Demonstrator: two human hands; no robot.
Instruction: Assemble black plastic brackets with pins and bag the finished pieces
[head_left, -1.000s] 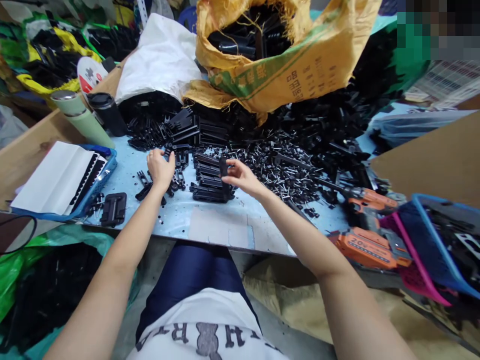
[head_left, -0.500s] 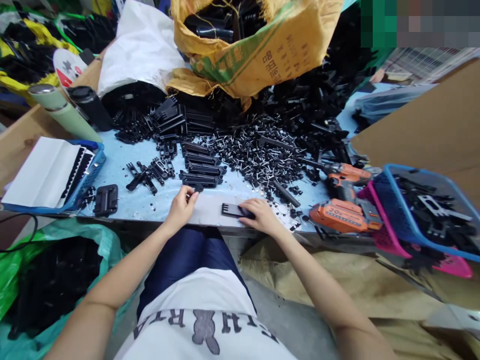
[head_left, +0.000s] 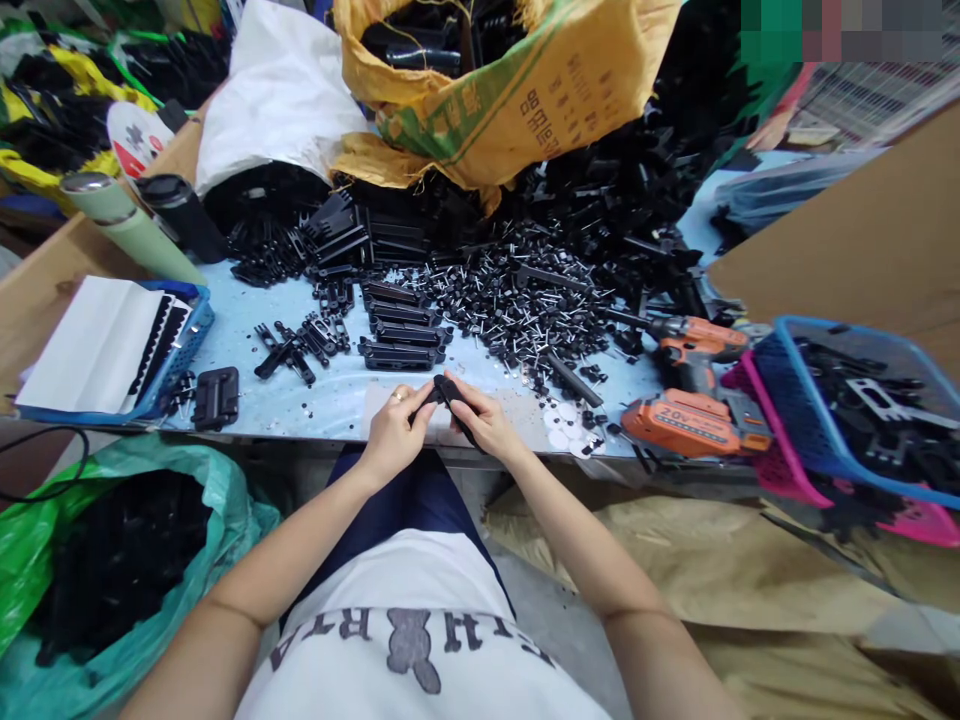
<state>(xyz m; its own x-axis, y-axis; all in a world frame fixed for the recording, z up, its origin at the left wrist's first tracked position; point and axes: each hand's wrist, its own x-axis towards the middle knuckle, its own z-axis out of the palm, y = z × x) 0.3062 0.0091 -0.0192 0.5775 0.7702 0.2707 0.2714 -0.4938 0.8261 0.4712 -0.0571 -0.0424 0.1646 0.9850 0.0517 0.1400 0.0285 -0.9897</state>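
Both my hands meet above the front edge of the table. My left hand (head_left: 396,428) pinches a small black plastic piece (head_left: 439,384) with thumb and fingertips. Closed around a longer black plastic part (head_left: 466,430), my right hand (head_left: 490,424) holds it tilted against that piece. Fingers hide much of both parts, and I cannot tell whether they are joined. Just beyond the hands lies a row of several black assembled bars (head_left: 405,355). Further right spreads a heap of small black pieces and silver pins (head_left: 525,300).
An orange cordless drill (head_left: 690,420) lies at right beside a blue basket (head_left: 847,470) of black parts. A yellow woven sack (head_left: 570,100) stands at the back. At left are a blue tray (head_left: 196,325), a green flask (head_left: 142,235) and a teal bag (head_left: 232,480) below.
My right hand has lifted the pronged black part off the table and tilted it. My left hand has moved right with its small piece, so the two parts now meet between my hands.
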